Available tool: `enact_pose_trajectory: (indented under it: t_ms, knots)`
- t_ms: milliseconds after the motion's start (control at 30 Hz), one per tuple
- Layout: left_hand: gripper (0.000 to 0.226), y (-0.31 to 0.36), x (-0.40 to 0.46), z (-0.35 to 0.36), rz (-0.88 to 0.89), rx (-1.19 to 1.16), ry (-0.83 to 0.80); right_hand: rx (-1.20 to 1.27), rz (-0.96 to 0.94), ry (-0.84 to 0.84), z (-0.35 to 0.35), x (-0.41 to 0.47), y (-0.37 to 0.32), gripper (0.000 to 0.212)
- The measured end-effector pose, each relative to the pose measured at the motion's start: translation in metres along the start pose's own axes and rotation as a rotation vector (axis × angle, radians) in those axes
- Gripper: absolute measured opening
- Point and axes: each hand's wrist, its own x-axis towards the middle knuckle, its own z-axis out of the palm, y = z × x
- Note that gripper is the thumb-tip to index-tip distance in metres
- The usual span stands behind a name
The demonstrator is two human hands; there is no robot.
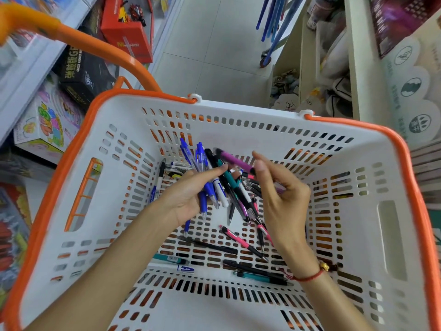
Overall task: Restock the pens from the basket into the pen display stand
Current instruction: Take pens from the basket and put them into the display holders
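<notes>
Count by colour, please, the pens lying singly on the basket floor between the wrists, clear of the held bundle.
Pink pen: 1
Black pens: 2
Teal pens: 2
Total: 5
The white labelled piece by one teal pen is unclear, so left out.

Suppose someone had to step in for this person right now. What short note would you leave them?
Left hand: holds a bundle of pens, mostly blue ones, above the basket.
Right hand: its fingers pinch a purple pen, bringing it to the bundle.
Basket: white with an orange rim; loose pens lie on its bottom, among them pink, black and teal ones.
Done: a handful gathered.
Left: pick up the remaining pens and put them all into the display stand, which is not in view here.
</notes>
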Motion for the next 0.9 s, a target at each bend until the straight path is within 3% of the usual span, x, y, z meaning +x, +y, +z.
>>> enact_pose_trajectory:
  t_ms: [100,200,367,467,633,767,800,867,900]
  knots:
    - [0.029,0.001,0.001,-0.005,0.060,0.010,-0.025,-0.094,-0.015,-0.099,0.002,-0.004,0.005,0.023]
    - [0.041,0.002,-0.001,-0.003,0.047,0.030,-0.047,-0.111,0.092,-0.073,0.004,-0.006,0.008,0.019]
    - [0.010,-0.003,-0.007,0.002,0.047,0.075,-0.042,-0.035,0.322,-0.188,-0.010,0.000,0.010,0.014]
    - [0.005,-0.002,-0.022,0.010,0.048,0.124,-0.061,0.041,0.367,-0.258,-0.020,-0.001,0.002,0.015]
    - [0.017,0.010,-0.050,0.033,0.098,0.223,-0.005,0.084,0.395,-0.350,-0.040,-0.002,-0.019,0.023]
    - [0.045,0.017,-0.063,0.050,0.119,0.344,-0.022,0.056,0.374,-0.375,-0.061,0.004,-0.040,0.020]
    - [0.063,0.020,-0.070,0.057,0.112,0.389,-0.017,0.017,0.355,-0.371,-0.068,0.004,-0.046,0.018]
    - [0.125,0.021,-0.074,0.067,0.082,0.452,-0.055,-0.005,0.351,-0.337,-0.083,0.005,-0.059,0.014]
    - [0.139,0.022,-0.076,0.072,0.081,0.457,-0.086,-0.002,0.356,-0.316,-0.090,0.005,-0.067,0.013]
